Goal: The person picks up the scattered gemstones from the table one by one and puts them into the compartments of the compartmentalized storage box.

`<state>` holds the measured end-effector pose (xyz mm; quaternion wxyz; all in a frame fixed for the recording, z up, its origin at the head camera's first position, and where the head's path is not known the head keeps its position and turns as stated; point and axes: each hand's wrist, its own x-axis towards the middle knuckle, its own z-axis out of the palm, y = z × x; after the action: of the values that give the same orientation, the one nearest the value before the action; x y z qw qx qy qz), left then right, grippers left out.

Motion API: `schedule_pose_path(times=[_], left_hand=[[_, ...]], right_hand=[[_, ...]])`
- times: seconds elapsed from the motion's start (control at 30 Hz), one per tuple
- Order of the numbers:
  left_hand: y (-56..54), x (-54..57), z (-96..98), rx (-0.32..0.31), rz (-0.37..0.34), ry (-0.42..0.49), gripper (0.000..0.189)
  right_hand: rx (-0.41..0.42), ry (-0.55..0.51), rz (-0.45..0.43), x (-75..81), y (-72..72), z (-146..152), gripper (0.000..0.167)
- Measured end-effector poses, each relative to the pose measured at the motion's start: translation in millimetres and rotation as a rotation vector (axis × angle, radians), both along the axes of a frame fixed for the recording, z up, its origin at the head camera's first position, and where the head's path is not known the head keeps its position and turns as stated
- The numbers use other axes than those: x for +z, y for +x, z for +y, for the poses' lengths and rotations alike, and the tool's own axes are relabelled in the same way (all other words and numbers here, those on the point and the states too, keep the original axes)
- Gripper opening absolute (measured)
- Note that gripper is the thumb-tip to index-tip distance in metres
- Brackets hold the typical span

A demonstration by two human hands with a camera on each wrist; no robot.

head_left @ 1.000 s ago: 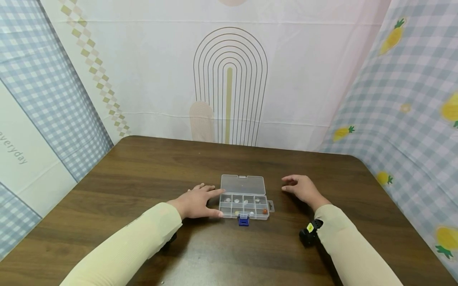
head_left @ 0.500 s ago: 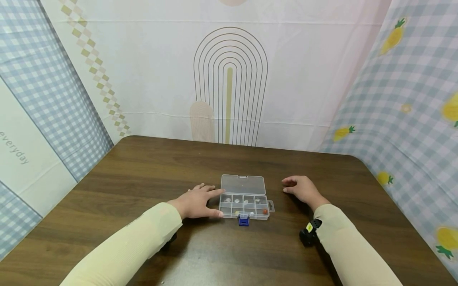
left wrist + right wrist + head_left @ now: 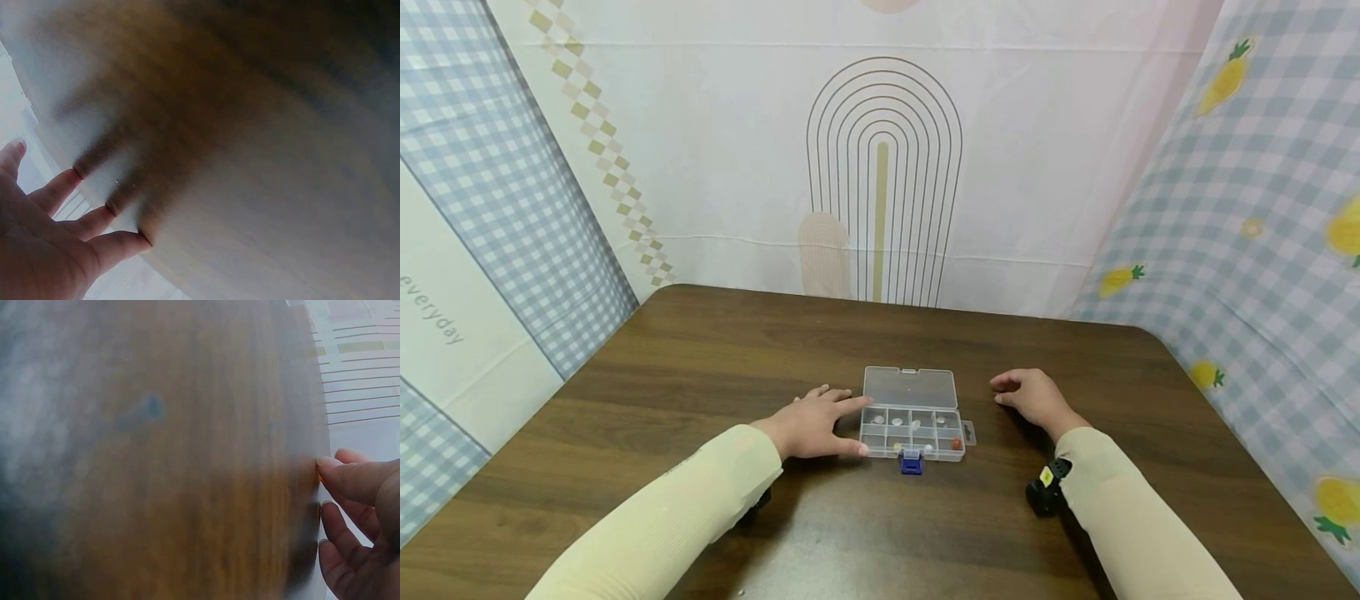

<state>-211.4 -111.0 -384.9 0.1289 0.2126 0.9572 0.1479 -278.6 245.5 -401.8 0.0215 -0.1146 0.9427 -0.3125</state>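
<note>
A clear plastic compartment box (image 3: 912,433) lies on the table with its lid (image 3: 910,388) folded back, away from the person. Small whitish pieces (image 3: 897,422) sit in its far row, and a small orange-red piece (image 3: 957,444) in the near right compartment. My left hand (image 3: 812,425) rests beside the box, fingers spread, with index fingertip and thumb at its left edge. To the right of the box, apart from it, my right hand (image 3: 1033,398) rests on the table with loosely bent fingers. A gap shows between its thumb and index finger in the head view.
A blue latch (image 3: 911,463) sticks out at the box's front, and a clear hanging tab (image 3: 968,432) at its right side. The brown wooden table (image 3: 880,542) ends at a printed cloth backdrop (image 3: 730,183). A tiny speck (image 3: 741,592) lies near the front edge.
The right hand's fingertips have shifted very slightly, the thumb drawing a little toward the palm. The left hand and the box have stayed in place.
</note>
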Motion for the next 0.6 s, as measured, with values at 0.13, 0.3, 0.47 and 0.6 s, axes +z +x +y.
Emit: schedule_pose_path(times=[0.13, 0.3, 0.47, 0.6], left_hand=[[-0.2, 0.2, 0.4, 0.0, 0.002, -0.004, 0.081], [-0.6, -0.8, 0.4, 0.003, 0.003, -0.007, 0.08], [-0.8, -1.1, 0.2, 0.005, 0.006, -0.006, 0.08], [-0.6, -0.7, 0.0, 0.005, 0.001, -0.003, 0.08]], right_hand=[[-0.002, 0.01, 0.001, 0.5, 0.6, -0.4, 0.02], [-0.008, 0.027, 0.0, 0.7, 0.8, -0.9, 0.019], [-0.014, 0.04, -0.005, 0.9, -1.1, -1.2, 0.018], [-0.018, 0.046, -0.007, 0.3, -2.5, -1.3, 0.017]])
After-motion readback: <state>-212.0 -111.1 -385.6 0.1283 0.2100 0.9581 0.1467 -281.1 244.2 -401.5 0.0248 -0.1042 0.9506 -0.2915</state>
